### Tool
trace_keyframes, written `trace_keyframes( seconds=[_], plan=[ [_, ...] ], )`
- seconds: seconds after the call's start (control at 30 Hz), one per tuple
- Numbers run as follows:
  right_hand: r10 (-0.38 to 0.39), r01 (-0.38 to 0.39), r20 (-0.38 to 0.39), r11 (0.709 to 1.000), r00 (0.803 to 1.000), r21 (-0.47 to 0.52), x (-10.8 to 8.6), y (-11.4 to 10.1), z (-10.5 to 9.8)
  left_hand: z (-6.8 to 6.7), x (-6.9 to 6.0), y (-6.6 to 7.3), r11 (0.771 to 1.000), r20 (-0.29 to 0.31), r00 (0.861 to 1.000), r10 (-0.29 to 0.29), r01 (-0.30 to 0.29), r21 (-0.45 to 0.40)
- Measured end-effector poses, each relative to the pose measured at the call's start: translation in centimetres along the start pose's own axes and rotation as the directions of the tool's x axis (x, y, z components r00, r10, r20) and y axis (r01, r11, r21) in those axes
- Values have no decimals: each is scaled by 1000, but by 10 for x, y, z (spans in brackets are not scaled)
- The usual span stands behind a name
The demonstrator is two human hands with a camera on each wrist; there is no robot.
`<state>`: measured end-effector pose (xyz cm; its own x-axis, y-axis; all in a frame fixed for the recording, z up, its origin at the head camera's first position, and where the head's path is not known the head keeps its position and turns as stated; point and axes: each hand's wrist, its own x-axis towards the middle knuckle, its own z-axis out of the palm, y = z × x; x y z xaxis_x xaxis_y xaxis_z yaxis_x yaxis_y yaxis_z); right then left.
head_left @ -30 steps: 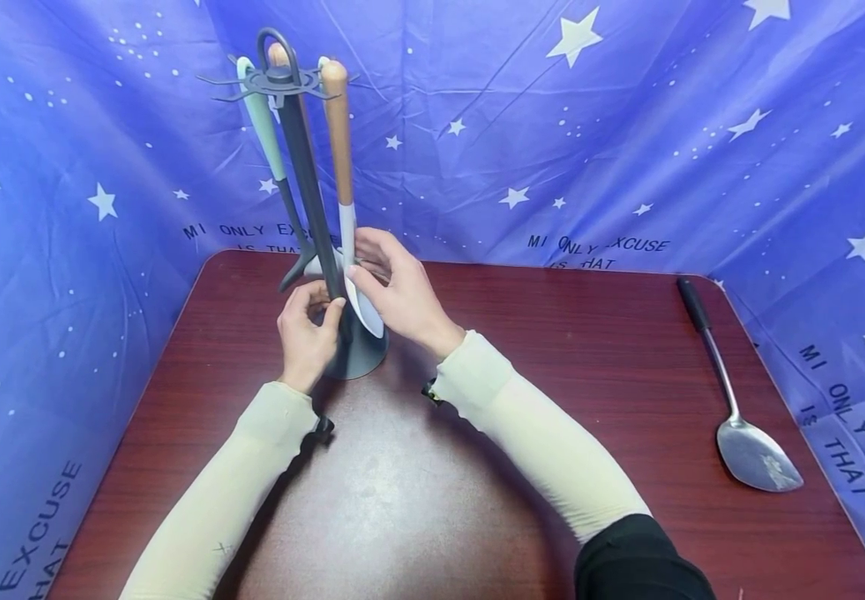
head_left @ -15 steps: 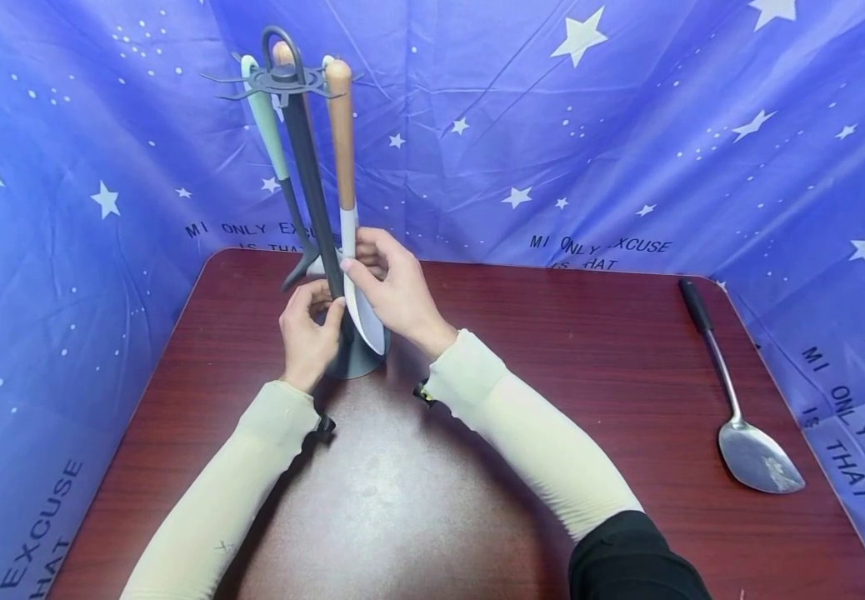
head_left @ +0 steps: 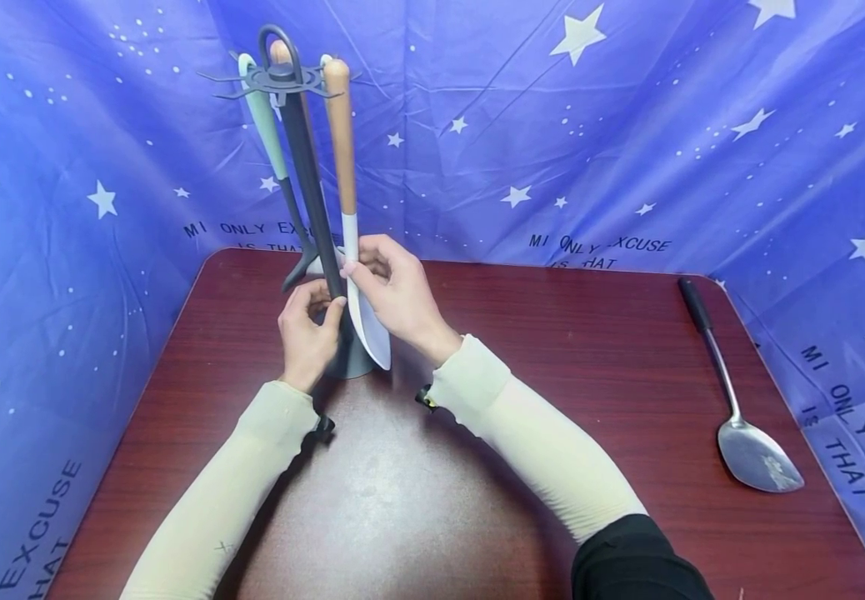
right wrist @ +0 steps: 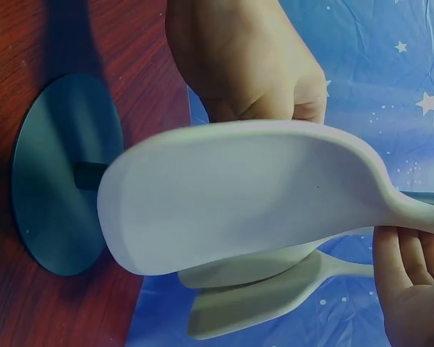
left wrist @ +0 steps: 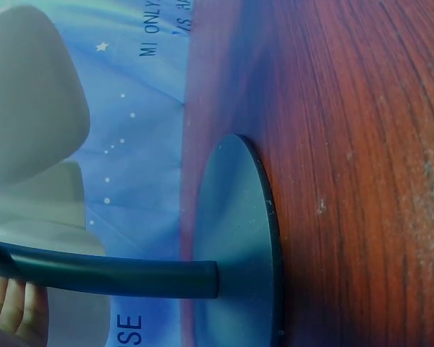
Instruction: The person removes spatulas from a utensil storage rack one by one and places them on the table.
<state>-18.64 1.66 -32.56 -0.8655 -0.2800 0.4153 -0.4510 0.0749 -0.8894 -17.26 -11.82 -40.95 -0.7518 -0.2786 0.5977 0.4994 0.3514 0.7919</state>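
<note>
A dark utensil stand point(head_left: 305, 167) with a hooked top ring stands upright on a round base point(left wrist: 239, 217). My left hand point(head_left: 308, 333) grips its pole low down, thumb in front. My right hand point(head_left: 402, 296) pinches the white neck of a wooden-handled utensil point(head_left: 340, 142), whose broad white head point(right wrist: 239, 195) hangs down before the base. The handle's top is at the ring's right edge; whether it is hooked there I cannot tell. A green-handled utensil point(head_left: 263, 125) hangs on the ring's left side. Behind, two more pale heads point(right wrist: 260, 303) show in the right wrist view.
A metal turner point(head_left: 758, 454) with a black handle lies at the right side of the dark red table point(head_left: 552, 375). Blue curtains point(head_left: 477, 167) with white stars and printed words surround the table's back and sides.
The white head in my right hand has come down and slightly right, its tip now lower against the base. My left hand has kept its place on the pole.
</note>
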Motion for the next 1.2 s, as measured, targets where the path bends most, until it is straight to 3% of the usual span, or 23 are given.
trace_keyframes(
  seconds=[0.13, 0.27, 0.5, 0.73, 1.2],
  plan=[
    [-38, 38, -4, 999, 999, 13, 1, 20, 1, 0, 0, 1, 1000, -1, 1000, -3, 3, 5],
    [-26, 26, 1, 1000, 1000, 15, -1, 18, -1, 0, 0, 1, 1000, -2, 1000, -7, 7, 5],
    [23, -23, 7, 1000, 1000, -10, -6, 7, -1, 0, -1, 0, 1000, -5, 1000, -21, 21, -5],
    [40, -40, 4, 999, 999, -32, -16, -28, -3, 1, -1, 0, 1000, -6, 1000, -26, 26, -4],
    [19, -20, -32, 998, 999, -59, -20, -29, -3, 0, -1, 2, 1000, -4, 1000, -23, 23, -9]
  ],
)
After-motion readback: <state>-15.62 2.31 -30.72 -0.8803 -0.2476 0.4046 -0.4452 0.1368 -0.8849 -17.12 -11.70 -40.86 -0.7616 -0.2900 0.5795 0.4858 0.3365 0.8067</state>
